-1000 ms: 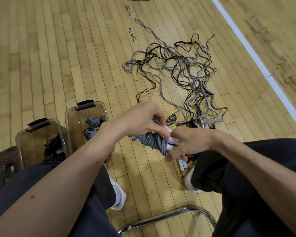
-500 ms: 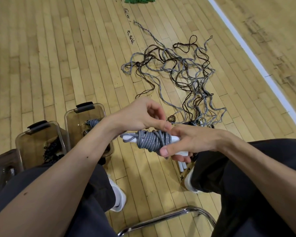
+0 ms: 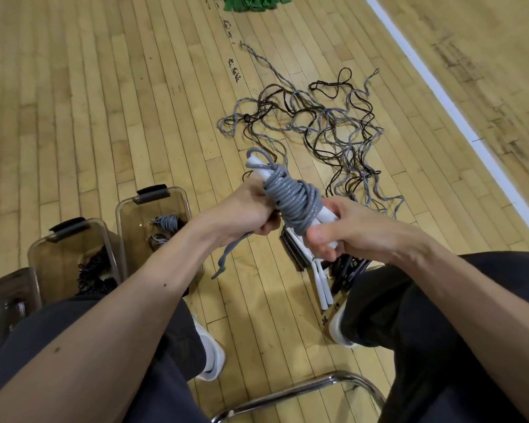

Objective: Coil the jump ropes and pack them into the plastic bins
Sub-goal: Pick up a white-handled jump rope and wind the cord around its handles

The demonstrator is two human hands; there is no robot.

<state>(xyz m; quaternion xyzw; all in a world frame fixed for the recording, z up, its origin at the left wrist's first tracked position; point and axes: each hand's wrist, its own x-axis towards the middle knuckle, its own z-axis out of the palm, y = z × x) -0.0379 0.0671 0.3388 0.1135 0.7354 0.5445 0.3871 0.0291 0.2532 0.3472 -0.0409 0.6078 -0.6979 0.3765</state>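
Observation:
A grey jump rope (image 3: 293, 199) is wound in a thick coil round its white handles, tilted up to the left. My left hand (image 3: 251, 212) grips the coil's left side, and a loose grey loop (image 3: 226, 257) hangs below that hand. My right hand (image 3: 342, 230) holds the white handle ends at the coil's lower right. Two clear plastic bins stand at my left: the nearer-centre bin (image 3: 153, 209) holds grey coiled ropes, the left bin (image 3: 71, 254) holds black ones. A tangle of grey and black ropes (image 3: 318, 129) lies on the floor ahead.
White and black handles (image 3: 321, 282) lie on the wooden floor by my right shoe. A third dark bin (image 3: 6, 297) sits at the far left. A chrome chair rail (image 3: 303, 389) crosses below my knees. A green cloth (image 3: 251, 1) lies far ahead, a white court line (image 3: 458, 117) at right.
The coil has been turned from lying level to tilting up-left and has risen. A loose grey loop now hangs beneath my left hand.

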